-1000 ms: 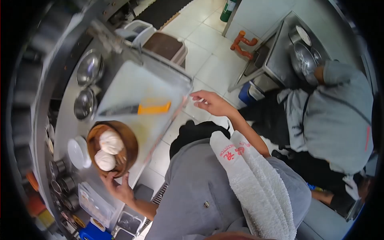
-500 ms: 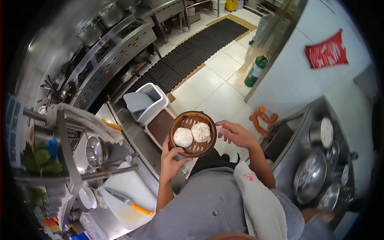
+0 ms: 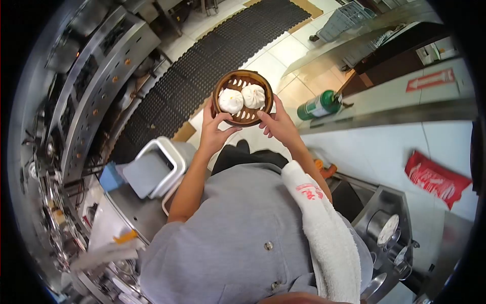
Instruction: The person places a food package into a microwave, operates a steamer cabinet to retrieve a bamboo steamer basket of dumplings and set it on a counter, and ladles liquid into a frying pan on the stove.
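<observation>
A round bamboo steamer basket (image 3: 236,79) is held out in front of my body, above the floor. Inside it, side by side on the slotted base, lie two white pleated steamed buns, one bun (image 3: 231,101) on the left and another bun (image 3: 253,96) on the right. My left hand (image 3: 215,129) grips the near left rim, thumb on top and fingers along the outer side. On the near right rim, my right hand (image 3: 278,124) is closed with its thumb over the edge. Some fingers are hidden beneath the basket.
A stove range (image 3: 101,96) runs along the left, beside a black rubber mat (image 3: 202,66) on the tiled floor. White bin (image 3: 174,159) stands at lower left. A green gas cylinder (image 3: 319,105) is by the low wall, with a red packet (image 3: 438,178) farther right. Metal pots (image 3: 382,225) sit at lower right.
My right hand has come onto the basket's rim, where before it was apart from it. I have turned and moved ahead; the mat is nearer and the cutting board has left view.
</observation>
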`<move>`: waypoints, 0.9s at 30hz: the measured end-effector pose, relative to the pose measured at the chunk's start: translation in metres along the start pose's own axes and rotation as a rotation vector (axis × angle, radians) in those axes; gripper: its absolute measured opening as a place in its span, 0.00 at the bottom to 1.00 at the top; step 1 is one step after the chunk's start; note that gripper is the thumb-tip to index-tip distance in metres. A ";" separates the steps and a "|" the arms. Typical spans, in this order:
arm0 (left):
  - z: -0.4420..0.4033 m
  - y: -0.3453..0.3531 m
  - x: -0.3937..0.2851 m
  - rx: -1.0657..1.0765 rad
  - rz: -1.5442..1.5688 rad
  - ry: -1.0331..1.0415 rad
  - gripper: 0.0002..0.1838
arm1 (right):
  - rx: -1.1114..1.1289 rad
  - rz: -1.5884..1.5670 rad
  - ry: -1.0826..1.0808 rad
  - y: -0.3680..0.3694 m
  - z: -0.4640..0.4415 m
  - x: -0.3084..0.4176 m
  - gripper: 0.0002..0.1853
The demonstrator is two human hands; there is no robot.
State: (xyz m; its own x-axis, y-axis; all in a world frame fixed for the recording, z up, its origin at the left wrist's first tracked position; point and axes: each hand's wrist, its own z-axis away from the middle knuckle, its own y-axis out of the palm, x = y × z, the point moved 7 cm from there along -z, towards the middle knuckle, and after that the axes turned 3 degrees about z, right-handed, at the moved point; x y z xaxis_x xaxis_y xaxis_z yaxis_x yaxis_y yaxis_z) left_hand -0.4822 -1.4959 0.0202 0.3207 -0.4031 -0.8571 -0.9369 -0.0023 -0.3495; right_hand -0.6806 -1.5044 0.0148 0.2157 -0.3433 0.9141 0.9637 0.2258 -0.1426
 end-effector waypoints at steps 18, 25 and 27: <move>-0.530 -0.022 0.294 0.104 -0.122 -0.218 0.31 | -0.288 -0.024 0.158 -0.203 -0.502 0.031 0.20; -0.740 -0.184 0.477 -0.522 0.509 -0.708 0.15 | -0.246 -0.018 0.146 -0.236 -0.639 0.121 0.24; -0.798 -0.222 0.543 -0.661 0.764 -0.703 0.19 | -0.271 -0.007 0.203 -0.244 -0.678 0.128 0.23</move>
State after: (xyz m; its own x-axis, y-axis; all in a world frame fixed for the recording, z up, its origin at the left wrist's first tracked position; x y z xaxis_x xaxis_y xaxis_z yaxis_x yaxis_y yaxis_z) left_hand -0.2110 -2.4444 -0.0661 -0.5269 0.0760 -0.8465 -0.7417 -0.5274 0.4144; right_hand -0.7817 -2.2218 -0.0912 0.2102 -0.5247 0.8249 0.9661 -0.0179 -0.2575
